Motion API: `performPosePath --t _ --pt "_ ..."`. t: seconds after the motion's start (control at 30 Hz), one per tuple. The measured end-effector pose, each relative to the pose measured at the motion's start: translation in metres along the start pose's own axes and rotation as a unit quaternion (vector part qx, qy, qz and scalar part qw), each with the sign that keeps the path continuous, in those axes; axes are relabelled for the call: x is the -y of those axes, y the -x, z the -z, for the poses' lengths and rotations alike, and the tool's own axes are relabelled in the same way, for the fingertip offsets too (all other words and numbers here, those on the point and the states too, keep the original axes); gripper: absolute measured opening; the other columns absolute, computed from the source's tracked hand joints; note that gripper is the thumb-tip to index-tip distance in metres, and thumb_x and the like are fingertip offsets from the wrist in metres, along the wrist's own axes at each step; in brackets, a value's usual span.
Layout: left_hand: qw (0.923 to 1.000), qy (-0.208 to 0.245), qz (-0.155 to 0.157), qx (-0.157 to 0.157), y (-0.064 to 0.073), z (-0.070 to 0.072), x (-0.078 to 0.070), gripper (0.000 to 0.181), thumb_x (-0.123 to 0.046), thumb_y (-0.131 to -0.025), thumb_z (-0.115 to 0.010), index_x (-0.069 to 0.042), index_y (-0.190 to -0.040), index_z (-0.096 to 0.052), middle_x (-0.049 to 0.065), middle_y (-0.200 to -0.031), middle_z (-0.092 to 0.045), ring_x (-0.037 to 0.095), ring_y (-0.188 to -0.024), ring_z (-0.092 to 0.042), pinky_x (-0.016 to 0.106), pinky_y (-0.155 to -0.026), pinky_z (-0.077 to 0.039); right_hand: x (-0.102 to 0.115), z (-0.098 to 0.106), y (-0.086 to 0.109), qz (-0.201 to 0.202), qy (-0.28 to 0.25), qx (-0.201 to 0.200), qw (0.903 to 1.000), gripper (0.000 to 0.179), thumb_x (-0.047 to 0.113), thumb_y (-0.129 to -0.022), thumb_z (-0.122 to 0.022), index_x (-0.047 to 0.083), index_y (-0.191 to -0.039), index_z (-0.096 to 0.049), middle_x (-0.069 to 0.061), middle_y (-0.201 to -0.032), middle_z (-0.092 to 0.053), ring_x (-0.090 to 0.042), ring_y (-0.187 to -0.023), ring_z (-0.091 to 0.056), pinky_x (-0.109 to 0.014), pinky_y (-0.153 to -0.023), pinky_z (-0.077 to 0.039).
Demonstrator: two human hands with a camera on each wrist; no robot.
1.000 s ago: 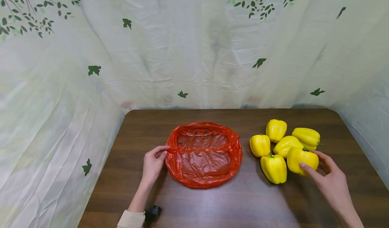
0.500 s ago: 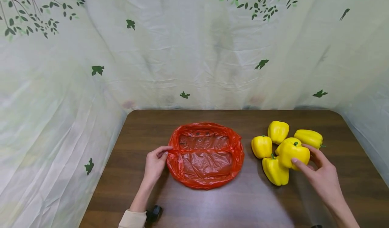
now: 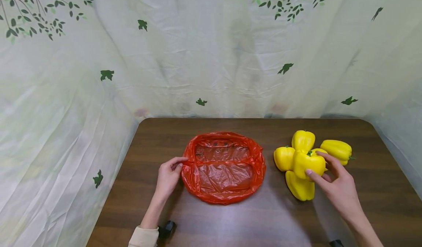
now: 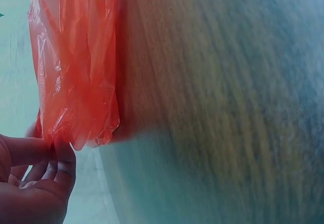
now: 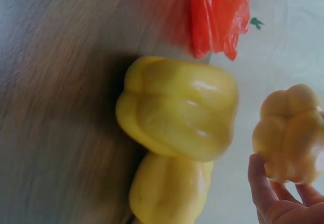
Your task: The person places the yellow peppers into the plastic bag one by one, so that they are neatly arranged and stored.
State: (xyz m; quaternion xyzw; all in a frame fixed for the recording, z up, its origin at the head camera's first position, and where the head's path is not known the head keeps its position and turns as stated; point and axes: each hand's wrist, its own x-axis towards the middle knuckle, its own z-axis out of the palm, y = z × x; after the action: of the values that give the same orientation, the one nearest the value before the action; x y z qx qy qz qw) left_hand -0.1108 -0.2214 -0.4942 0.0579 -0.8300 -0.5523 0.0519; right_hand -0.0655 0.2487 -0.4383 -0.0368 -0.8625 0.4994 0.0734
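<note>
A red plastic bag, its mouth spread wide and facing up, sits in the middle of the table. My left hand pinches the bag's left rim between thumb and fingers; the left wrist view shows the same hold on the red plastic. In my right hand is a yellow bell pepper, gripped by thumb and fingers and raised above the others. The right wrist view has this held pepper at its right edge, apart from the peppers on the table. Part of the group behind it is hidden.
Several yellow bell peppers lie right of the bag: one at the left, one at the back, one in front, one on its side at far right. A leaf-printed curtain hangs behind the brown table.
My right hand has lifted the yellow bell pepper and carried it leftward over the other peppers. The left hand keeps its pinch on the bag's rim, and the bag stays put.
</note>
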Motion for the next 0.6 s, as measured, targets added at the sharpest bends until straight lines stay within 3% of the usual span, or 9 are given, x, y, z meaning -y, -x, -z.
performPosePath --t 0.47,0.6 --pt "0.9999 -0.006 0.005 -0.008 0.0 0.001 0.0 0.025 0.007 -0.094 -0.055 -0.005 -0.106 -0.074 0.014 -0.107 -0.069 0.024 -0.092 -0.067 0.024 -0.07 -0.055 0.012 -0.017 -0.006 0.026 -0.04 0.031 0.9984 0.061 0.022 -0.09 -0.073 0.013 -0.144 -0.046 -0.009 -0.135 -0.046 -0.005 -0.111 -0.051 -0.011 -0.079 -0.049" --pt "0.9999 -0.003 0.004 -0.012 0.001 0.001 0.002 0.024 0.007 -0.094 -0.056 -0.004 -0.106 -0.074 0.014 -0.107 -0.069 0.024 -0.094 -0.067 0.024 -0.072 -0.055 0.014 -0.023 -0.009 0.032 -0.046 0.047 0.9974 0.061 0.022 -0.09 -0.073 0.012 -0.144 -0.046 -0.009 -0.137 -0.046 -0.012 -0.117 -0.051 -0.012 -0.081 -0.048"
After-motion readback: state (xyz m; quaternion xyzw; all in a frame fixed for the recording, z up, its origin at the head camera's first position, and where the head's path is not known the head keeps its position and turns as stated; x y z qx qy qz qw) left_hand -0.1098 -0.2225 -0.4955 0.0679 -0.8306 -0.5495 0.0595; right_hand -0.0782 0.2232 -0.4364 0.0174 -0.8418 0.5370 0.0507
